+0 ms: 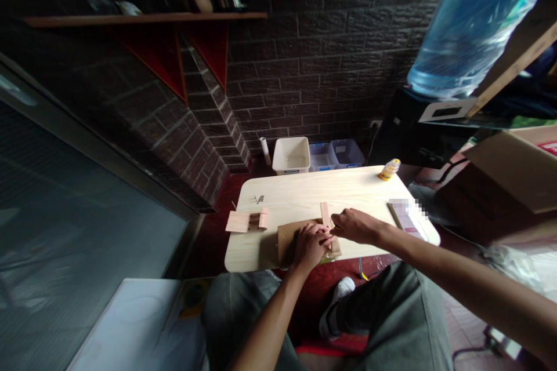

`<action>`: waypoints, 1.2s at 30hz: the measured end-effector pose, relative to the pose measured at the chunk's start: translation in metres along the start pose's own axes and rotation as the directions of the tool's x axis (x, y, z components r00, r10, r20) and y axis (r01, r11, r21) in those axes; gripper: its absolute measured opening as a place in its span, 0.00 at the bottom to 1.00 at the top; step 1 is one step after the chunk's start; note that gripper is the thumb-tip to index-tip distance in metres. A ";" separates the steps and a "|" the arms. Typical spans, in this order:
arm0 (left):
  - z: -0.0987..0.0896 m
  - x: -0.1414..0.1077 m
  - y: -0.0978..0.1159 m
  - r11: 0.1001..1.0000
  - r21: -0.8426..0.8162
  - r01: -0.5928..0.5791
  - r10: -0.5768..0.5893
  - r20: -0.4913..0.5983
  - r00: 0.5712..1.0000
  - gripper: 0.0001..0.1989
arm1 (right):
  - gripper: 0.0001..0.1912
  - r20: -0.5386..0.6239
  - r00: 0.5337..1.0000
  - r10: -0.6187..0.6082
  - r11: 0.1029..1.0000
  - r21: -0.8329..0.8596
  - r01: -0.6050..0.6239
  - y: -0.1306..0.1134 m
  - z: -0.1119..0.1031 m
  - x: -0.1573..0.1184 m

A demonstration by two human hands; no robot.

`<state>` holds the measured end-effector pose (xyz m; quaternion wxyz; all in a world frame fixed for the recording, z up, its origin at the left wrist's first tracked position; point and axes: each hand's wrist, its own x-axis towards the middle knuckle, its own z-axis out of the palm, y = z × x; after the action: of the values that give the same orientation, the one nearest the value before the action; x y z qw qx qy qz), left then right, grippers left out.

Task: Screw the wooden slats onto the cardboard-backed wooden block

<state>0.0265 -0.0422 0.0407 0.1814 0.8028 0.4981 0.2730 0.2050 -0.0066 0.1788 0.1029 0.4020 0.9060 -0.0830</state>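
A brown cardboard box (286,242) lies at the front edge of the pale wooden table (296,194). My left hand (312,242) rests on top of it, fingers bent together over a small wooden piece. A light wooden strip (325,214) sticks out beyond the fingers, away from me. My right hand (351,225) comes in from the right, its fingers curled at the same spot; what it grips is too small to make out. Left of the box stands a wooden assembly (246,221) of a flat board and upright parts.
Small dark screws or nails (260,199) lie on the table's back left. A yellow-capped bottle (389,169) stands at the back right, and a flat booklet (408,219) lies at the right. Behind the table are a white bin (291,154) and clear tubs (347,153).
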 end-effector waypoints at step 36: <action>0.002 -0.004 0.001 1.000 -0.011 -0.022 0.021 -0.039 0.999 0.07 | 0.11 0.046 0.999 -0.005 0.998 -0.061 0.008 -0.001 0.003 0.002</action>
<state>0.0272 -0.0461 0.0384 0.1732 0.8016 0.4913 0.2934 0.2033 -0.0073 0.1754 0.1357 0.3939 0.9068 -0.0647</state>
